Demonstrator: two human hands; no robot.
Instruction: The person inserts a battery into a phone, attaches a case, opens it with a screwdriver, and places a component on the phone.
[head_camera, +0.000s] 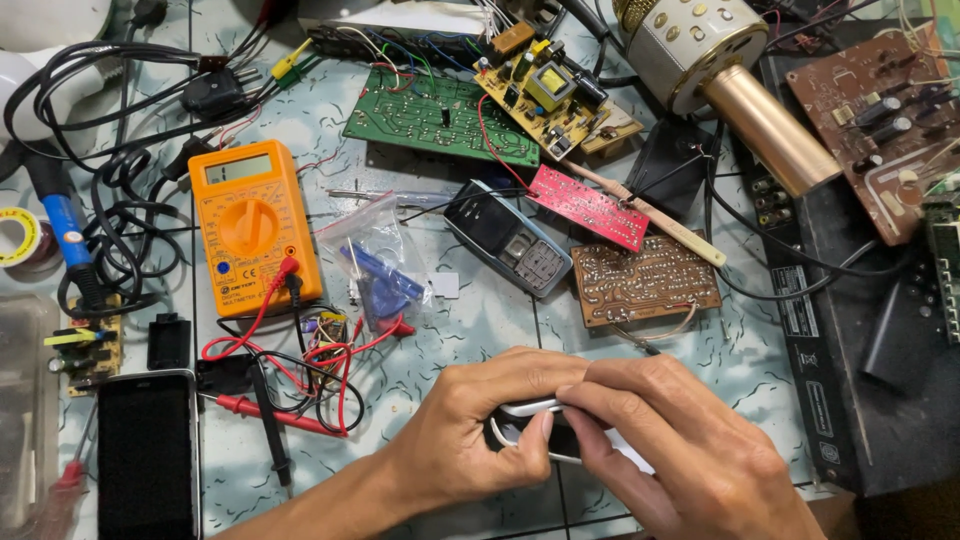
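Both my hands meet at the bottom centre of the view over a tiled bench. My left hand (470, 420) and my right hand (680, 450) together grip a small device with a silver-white edge (528, 408); most of it is hidden under my fingers. A thin white wire loop (500, 440) shows beneath it. An old bar-shaped mobile phone (508, 238) lies just beyond my hands, next to a brown circuit board (645, 280) and a red circuit board (588, 207).
An orange multimeter (252, 225) with red and black probe leads (280, 415) sits at left. A plastic bag of parts (375, 265), a green board (440, 115), a gold microphone (735, 75), a black smartphone (147, 455) and a black equipment case (860, 330) crowd the bench.
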